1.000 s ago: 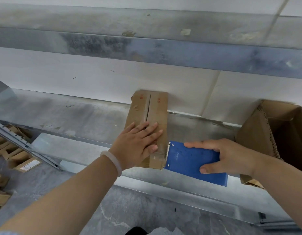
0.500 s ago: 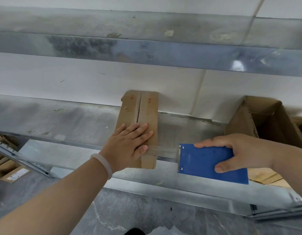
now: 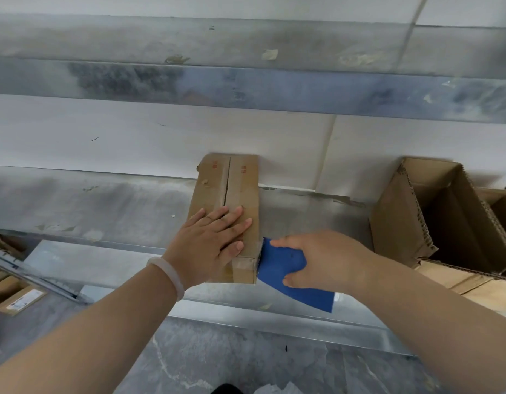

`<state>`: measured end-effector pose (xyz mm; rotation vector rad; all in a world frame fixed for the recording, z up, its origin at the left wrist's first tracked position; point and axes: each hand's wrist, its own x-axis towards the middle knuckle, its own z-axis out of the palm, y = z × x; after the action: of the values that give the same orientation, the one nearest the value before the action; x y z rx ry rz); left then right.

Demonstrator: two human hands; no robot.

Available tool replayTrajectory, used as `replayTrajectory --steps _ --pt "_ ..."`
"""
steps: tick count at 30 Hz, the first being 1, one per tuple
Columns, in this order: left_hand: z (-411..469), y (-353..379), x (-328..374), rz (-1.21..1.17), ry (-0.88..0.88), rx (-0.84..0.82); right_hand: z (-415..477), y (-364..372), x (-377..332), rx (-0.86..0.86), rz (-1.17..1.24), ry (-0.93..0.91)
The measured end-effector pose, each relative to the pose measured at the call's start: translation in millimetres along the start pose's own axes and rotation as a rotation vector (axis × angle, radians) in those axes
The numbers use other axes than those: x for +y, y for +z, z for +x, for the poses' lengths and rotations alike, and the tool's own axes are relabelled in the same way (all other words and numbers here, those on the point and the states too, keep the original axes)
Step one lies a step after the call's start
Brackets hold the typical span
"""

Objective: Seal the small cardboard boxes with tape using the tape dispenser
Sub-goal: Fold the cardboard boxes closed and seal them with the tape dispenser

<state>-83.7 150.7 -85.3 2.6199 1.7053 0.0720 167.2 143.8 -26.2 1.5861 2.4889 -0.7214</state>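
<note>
Dispenser point(image 3: 283, 265), blue, is gripped in the right hand point(image 3: 323, 260), thumb on its near edge and fingers curled over the far one. Its front end touches the near right corner of the box point(image 3: 240, 194). Low to the left of the left forearm, labelled boxes point(image 3: 21, 297) lie on the grey floor point(image 3: 217, 354). A pale bracelet point(image 3: 169, 275) rings the left wrist. The left hand point(image 3: 209, 245) lies flat on the near half of the box top, fingers straight and slightly spread across the centre seam. The box rests on the metal worktop point(image 3: 104, 206), just left of the right hand, its long side running away from the person. Beyond the fingertips the seam between the two flaps shows as a dark gap, with red print on either side. A glossy strip crosses its near end face. Right of the right hand, apart from it, stands an open carton point(image 3: 402, 223) with ragged corrugated edges. The box's far end reaches the white wall point(image 3: 132, 143), and a metal rail point(image 3: 246, 89) runs above.
</note>
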Motion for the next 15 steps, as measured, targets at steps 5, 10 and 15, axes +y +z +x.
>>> replayTrajectory --steps 5,10,15 --pt "1.3 -1.2 0.1 -0.009 -0.002 0.014 5.0 -4.2 -8.7 0.002 0.039 -0.001" --pt "0.9 -0.8 1.4 -0.011 -0.005 0.012 9.7 -18.4 -9.5 -0.074 0.034 0.001" --pt "1.0 -2.2 1.2 -0.017 -0.005 0.004 13.5 -4.4 -10.7 -0.003 -0.331 -0.094"
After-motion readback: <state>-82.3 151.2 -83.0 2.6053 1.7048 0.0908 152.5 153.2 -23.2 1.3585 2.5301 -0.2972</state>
